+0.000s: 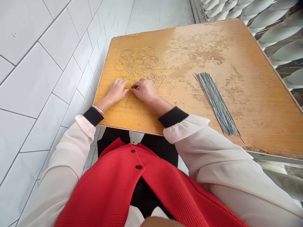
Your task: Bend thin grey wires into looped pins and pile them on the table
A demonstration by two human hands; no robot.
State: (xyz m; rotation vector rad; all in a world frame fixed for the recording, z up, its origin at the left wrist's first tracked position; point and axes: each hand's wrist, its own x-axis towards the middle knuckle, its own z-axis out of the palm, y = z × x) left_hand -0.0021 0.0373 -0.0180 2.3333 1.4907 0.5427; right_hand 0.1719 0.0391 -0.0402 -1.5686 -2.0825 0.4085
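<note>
Pinching a thin wire between the fingertips of both hands, a person sat at a worn wooden counter set against a white tiled wall, which filled the left of the frame. The left hand, a bracelet at its wrist, lay knuckles-up near the counter's left edge, its grip narrowed on the wire's upper end. The right hand met it fingertip to fingertip, its grip likewise closed on the same strand. Both hands rested low on the wood, apparently to steady so fine a piece, while the wire's free end trailed back toward the person's body. Just beyond the hands lay a tangle of bent wire loops, its nearest curls just beside the right hand and seemingly heaped within easy reach. Well apart to the right, a bundle of straight wires lay in a neat diagonal, its near tip close to the counter's front edge. Pale curved rail shapes crossed the upper right corner, cut off by the frame. The fingertips hid the exact point where the wire was held, and whether it was bent there could not be made out. Individual loops in the tangle were too faint to separate.
</note>
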